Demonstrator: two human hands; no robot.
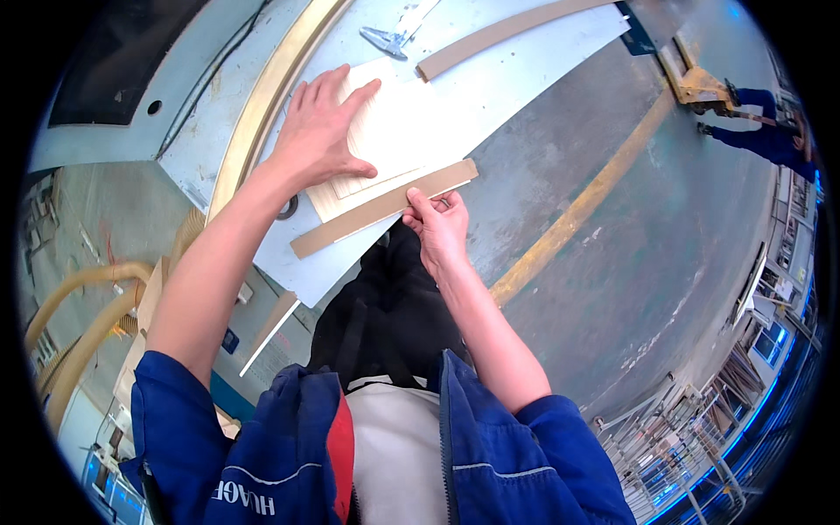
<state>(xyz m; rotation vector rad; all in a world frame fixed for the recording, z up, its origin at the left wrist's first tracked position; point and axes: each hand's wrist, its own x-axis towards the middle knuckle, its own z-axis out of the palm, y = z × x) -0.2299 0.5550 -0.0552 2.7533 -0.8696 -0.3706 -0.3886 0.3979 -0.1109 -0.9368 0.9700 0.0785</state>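
Note:
My left hand (322,131) lies with fingers spread over the left side of a stack of pale wooden boards (411,118). Along the near edge of the stack runs a flat brown strip (346,225), slanting up to the right. My right hand (440,232) pinches this strip right of its middle, with the thumb on top and the fingers partly hidden underneath. Both the boards and the strip are on a light worktable (516,83). Glare washes out part of the boards' surface.
A second brown strip (499,37) and a grey metal tool (385,42) lie at the table's far end. A wooden rail (254,131) borders the left side. Yellowish hoses (83,284) curve at lower left. At far right, a person (770,131) stands near a yellow pallet truck (703,86).

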